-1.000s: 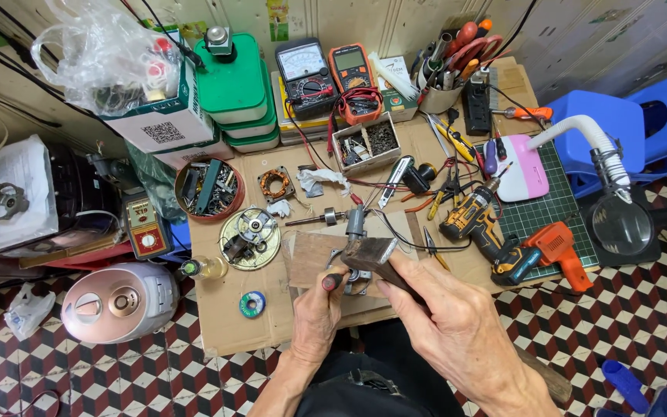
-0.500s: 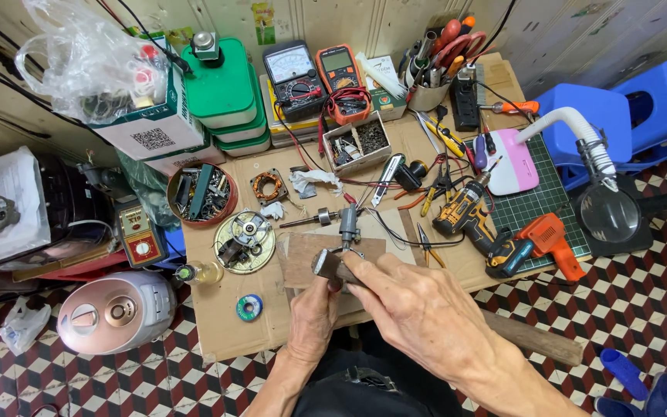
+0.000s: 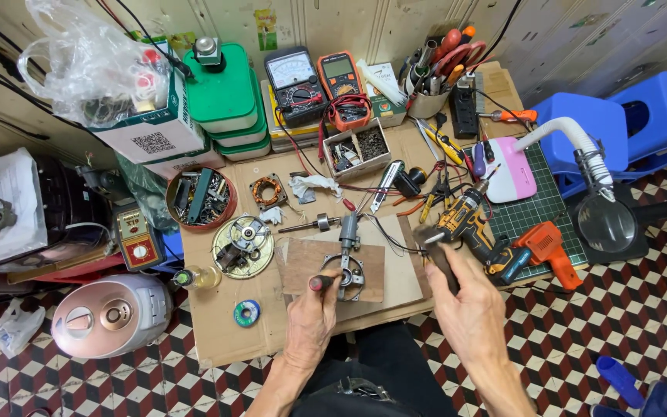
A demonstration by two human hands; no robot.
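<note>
Two hands working over a low cardboard-covered bench [image 3: 225, 332]. Left hand [image 3: 310, 320] is clenching a dark-handled tool with a red end [image 3: 320, 283], fingers wrapped round the handle, tip pointing toward 3 o'clock. The tip is touching or just beside a round metal motor part [image 3: 349, 272] that is lying on a brown board [image 3: 303, 262]; cannot tell if it is actually in contact. The motor part is sitting at 1 o'clock from the left knuckles, just off the fingertips, not gripped by them. A short metal shaft piece [image 3: 349, 229] is standing at 12 o'clock of the ring.

Right hand [image 3: 468, 313] is grasping a hammer [image 3: 435, 251], fingers closed round the handle, head pointing up toward 11 o'clock, held in the air well apart from the motor part, at its 3 o'clock.

Around it: yellow-black drill [image 3: 468, 220] just beside the hammer head at 1 o'clock, orange power tool [image 3: 550, 249] at 3 o'clock of that. Brass-coloured disc with mechanism [image 3: 242, 245] at 9 o'clock of the board, red bowl of parts [image 3: 201, 197] beyond it at 11. Two multimeters [image 3: 314, 85] at 12 o'clock, green boxes [image 3: 221, 100] to their left. Magnifier lamp [image 3: 605, 222] far right. Pink cooker [image 3: 110, 315] on the floor at 8 o'clock.
</note>
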